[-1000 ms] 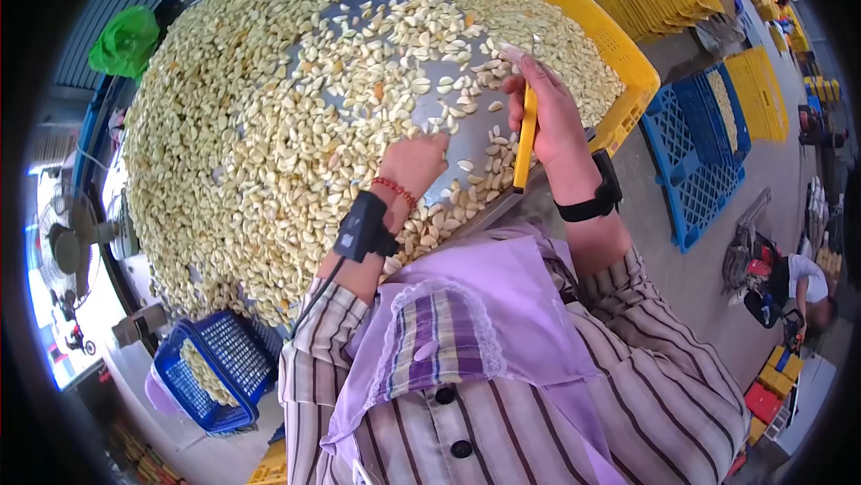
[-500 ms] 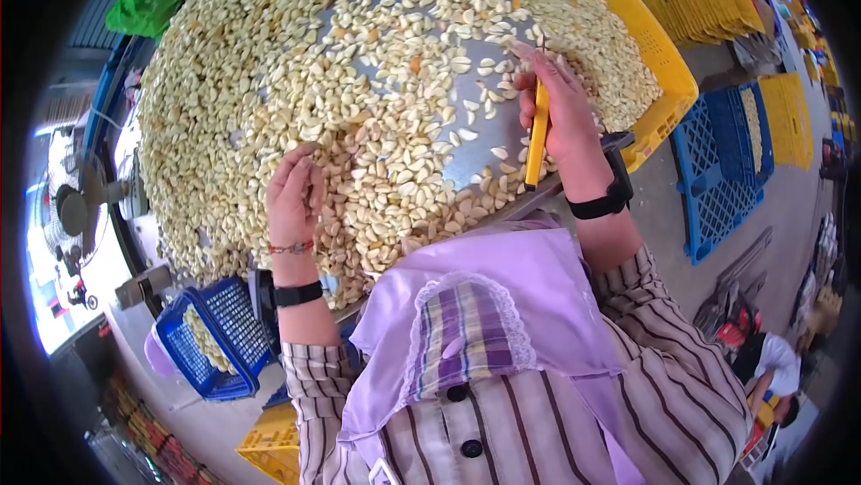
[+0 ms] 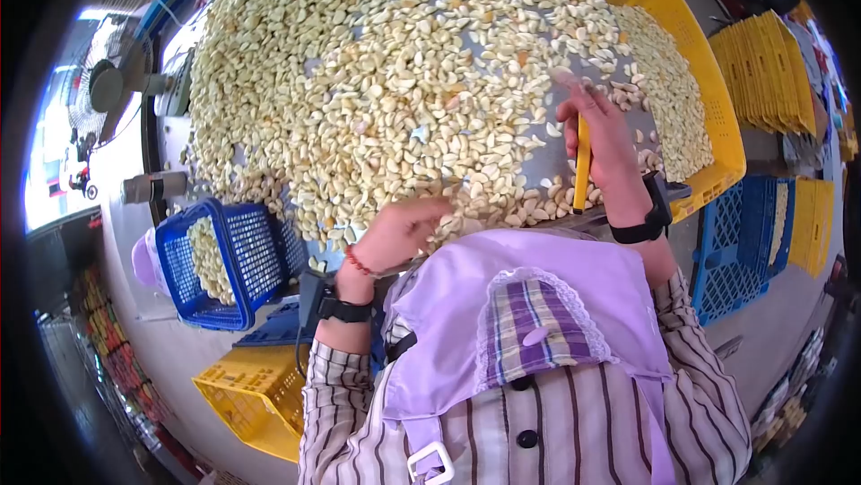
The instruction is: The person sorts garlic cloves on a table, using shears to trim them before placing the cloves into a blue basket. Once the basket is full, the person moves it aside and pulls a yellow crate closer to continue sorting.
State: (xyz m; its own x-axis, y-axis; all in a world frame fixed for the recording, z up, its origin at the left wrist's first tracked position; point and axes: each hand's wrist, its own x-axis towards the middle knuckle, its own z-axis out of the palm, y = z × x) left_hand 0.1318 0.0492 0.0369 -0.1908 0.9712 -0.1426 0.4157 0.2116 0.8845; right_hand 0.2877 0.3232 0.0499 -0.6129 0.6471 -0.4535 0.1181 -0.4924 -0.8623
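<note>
A wide heap of pale peeled cloves (image 3: 386, 99) covers the metal table (image 3: 538, 149). My left hand (image 3: 399, 232) lies low against the near edge of the heap, its fingers bent and pointing right among the cloves; what is under the fingertips is hidden. On the right, my right hand (image 3: 601, 131) is wrapped round a yellow-handled knife (image 3: 582, 167), whose handle end points down toward the table's near edge. Its raised fingertips are beside a few cloves, close to the yellow crate (image 3: 717, 108) full of cloves.
A blue basket (image 3: 256, 252) with some cloves hangs at the left of the table. Below it sits a yellow crate (image 3: 242, 395). A fan (image 3: 106, 86) stands at far left. Blue crates (image 3: 731, 252) and stacked yellow crates (image 3: 762, 73) are at right.
My left hand has moved right and nearer to my body, along the heap's near edge. My right hand still holds the knife. The whole view has shifted, with the table now further right.
</note>
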